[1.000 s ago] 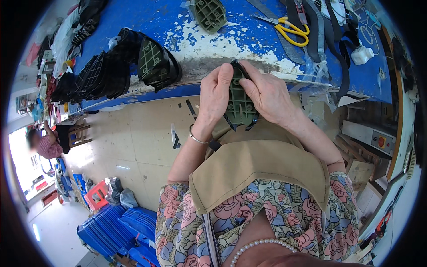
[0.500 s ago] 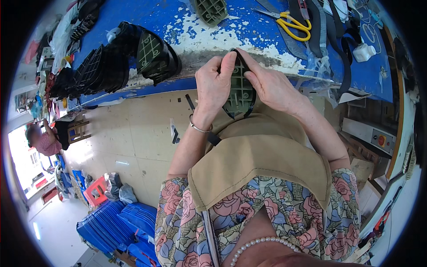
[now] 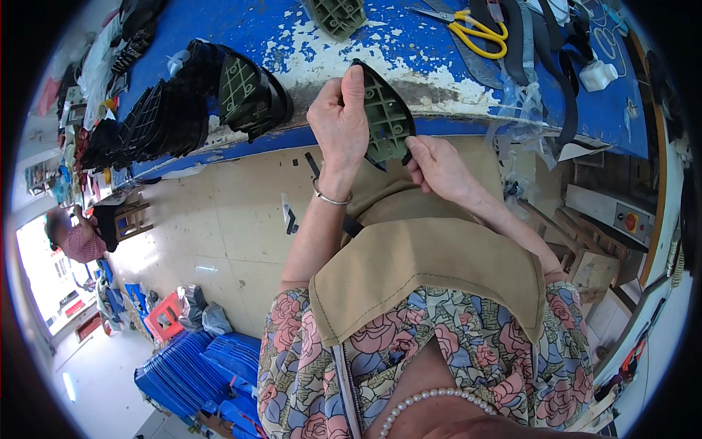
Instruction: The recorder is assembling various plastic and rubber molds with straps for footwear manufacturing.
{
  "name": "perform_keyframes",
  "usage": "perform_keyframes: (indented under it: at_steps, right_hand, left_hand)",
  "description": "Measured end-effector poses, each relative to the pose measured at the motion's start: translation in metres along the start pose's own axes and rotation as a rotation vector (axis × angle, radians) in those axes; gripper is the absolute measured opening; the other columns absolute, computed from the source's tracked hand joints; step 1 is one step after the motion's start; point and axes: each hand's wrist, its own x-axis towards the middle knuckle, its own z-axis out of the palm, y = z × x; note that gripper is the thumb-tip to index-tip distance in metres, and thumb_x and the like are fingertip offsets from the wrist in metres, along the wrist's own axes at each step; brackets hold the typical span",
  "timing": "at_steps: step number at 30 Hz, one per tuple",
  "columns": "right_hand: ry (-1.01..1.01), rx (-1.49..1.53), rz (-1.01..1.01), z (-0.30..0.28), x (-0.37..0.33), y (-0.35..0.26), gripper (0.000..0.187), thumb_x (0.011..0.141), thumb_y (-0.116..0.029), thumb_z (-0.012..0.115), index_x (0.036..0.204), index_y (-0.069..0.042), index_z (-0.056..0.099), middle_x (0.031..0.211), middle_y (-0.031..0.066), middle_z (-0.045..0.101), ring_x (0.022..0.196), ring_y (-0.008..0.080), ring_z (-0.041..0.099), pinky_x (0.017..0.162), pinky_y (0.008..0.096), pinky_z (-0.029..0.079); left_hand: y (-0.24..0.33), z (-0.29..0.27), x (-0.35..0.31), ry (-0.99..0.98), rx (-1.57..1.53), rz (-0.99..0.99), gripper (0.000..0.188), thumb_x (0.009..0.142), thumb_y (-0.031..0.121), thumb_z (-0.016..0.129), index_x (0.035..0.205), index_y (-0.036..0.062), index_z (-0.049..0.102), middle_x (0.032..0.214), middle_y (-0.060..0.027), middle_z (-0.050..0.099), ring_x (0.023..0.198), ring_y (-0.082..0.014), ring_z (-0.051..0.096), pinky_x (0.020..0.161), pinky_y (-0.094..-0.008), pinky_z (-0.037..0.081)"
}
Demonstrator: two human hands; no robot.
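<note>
Edging (image 3: 402, 100) in black already lines the right side of the green ribbed piece (image 3: 386, 123), which your left hand (image 3: 340, 128) grips before the bench (image 3: 241, 29); your right hand (image 3: 442, 170) pinches the edging's lower end, seemingly unfastened.

Dark-green, grid-ribbed plastic plate (image 3: 387, 123): tapered, ribs showing, tip toward table (image 3: 409, 44)
Glossy black strip (image 3: 397, 92): along the plate's right edge
Position: between left hand (image 3: 341, 126) and right hand (image 3: 444, 170)

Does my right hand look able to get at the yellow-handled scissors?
Probably yes: nothing seems to cover the yellow-handled scissors, though your right hand would first need to leave the black-rimmed green piece.
</note>
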Motion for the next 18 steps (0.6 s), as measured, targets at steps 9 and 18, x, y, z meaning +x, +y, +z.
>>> perform_keyframes:
  at_steps: [9, 18]
  right_hand:
    - [0.009, 0.442, 0.053, 0.006, -0.002, 0.002, 0.029, 0.095, -0.027, 0.048, 0.075, -0.005, 0.050, 0.057, 0.0003, 0.049, 0.044, 0.0071, 0.044, 0.040, 0.0211, 0.037]
    - [-0.186, 0.858, 0.129, -0.006, -0.005, -0.001, 0.021, 0.087, -0.021, 0.059, 0.074, -0.007, 0.050, 0.060, 0.0012, 0.054, 0.044, 0.0089, 0.048, 0.041, 0.0227, 0.041]
  left_hand:
    - [-0.002, -0.001, 0.003, 0.027, 0.092, 0.088, 0.052, 0.090, 0.042, 0.055, 0.064, -0.0026, 0.046, 0.052, -0.0026, 0.036, 0.056, -0.0085, 0.030, 0.047, -0.0271, 0.030]
    - [-0.001, 0.001, 0.007, 0.017, 0.007, 0.069, 0.050, 0.094, 0.039, 0.049, 0.060, 0.0069, 0.034, 0.059, 0.0077, 0.025, 0.057, -0.0049, 0.020, 0.048, -0.0252, 0.015]
